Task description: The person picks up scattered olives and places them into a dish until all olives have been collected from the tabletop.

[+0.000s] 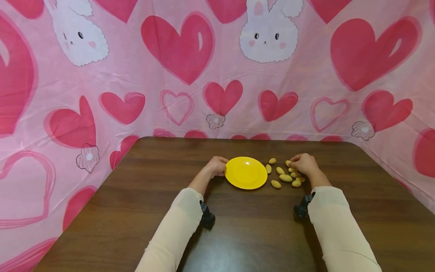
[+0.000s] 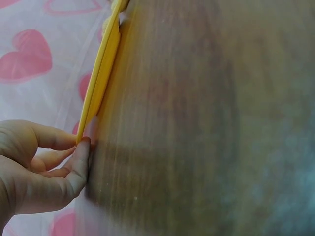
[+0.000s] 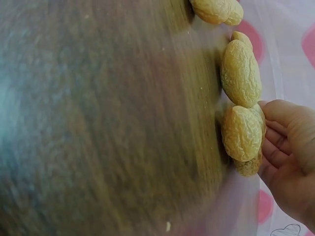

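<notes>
My left hand (image 1: 217,166) pinches the left rim of a round yellow plate (image 1: 246,173), with the thumb on one side and fingers on the other, as the left wrist view shows. The plate lies on the table with nothing on it. To its right are several tan, wrinkled peanuts in their shells (image 1: 286,178), loosely scattered. My right hand (image 1: 304,164) reaches to the far side of this group, its thumb and fingertips on a peanut (image 1: 288,163). In the right wrist view, nearer peanuts (image 3: 241,132) partly hide those fingertips.
The brown wooden table (image 1: 244,230) ends behind the plate at a pink cloth (image 1: 231,68) printed with hearts and rabbits. One peanut (image 1: 268,169) lies right by the plate's right rim. Small black cameras (image 1: 207,217) are strapped to both wrists.
</notes>
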Demonstrator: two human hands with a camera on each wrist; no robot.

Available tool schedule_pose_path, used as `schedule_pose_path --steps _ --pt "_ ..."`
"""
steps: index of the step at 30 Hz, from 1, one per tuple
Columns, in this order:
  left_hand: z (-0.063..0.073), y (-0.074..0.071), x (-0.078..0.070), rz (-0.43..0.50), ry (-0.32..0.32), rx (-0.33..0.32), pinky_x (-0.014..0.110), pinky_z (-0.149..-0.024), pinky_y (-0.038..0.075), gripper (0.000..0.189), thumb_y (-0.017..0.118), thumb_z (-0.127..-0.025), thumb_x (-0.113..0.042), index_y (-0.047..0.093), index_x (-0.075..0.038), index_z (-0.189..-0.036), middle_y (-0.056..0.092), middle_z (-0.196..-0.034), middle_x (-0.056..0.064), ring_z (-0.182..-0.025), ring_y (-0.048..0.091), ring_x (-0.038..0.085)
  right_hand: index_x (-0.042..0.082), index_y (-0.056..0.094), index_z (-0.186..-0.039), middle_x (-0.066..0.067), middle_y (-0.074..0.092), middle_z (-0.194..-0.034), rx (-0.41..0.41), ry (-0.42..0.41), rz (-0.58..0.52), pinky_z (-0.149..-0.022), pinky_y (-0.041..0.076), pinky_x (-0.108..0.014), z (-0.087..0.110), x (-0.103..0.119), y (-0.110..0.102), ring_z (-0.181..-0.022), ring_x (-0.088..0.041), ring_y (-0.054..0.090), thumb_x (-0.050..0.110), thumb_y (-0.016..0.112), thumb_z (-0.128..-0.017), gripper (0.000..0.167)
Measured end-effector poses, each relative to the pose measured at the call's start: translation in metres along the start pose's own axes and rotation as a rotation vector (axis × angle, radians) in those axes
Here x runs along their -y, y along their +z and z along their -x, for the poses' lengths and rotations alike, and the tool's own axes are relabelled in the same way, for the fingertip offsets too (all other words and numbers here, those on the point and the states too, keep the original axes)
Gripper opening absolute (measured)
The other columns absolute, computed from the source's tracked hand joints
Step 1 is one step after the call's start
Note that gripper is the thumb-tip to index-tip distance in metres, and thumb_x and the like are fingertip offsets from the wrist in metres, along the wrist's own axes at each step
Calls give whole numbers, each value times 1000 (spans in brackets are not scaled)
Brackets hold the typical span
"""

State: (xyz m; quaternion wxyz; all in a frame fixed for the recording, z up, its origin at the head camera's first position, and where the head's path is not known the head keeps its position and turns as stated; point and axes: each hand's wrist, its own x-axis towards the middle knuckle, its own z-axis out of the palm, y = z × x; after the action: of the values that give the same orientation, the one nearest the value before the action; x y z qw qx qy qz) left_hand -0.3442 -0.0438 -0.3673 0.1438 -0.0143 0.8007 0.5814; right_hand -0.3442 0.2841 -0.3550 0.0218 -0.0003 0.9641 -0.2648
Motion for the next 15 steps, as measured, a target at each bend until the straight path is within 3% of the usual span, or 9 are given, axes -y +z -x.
schedule_pose_path --steps 15 --pt "2 0 -2 -33 10 3 34 -75 53 40 50 -82 10 56 6 -122 60 -108 16 -73 56 17 -7 60 -108 -25 58 -106 -24 5 -41 -85 43 -47 -1 0 2 -95 -36 52 23 58 -87 37"
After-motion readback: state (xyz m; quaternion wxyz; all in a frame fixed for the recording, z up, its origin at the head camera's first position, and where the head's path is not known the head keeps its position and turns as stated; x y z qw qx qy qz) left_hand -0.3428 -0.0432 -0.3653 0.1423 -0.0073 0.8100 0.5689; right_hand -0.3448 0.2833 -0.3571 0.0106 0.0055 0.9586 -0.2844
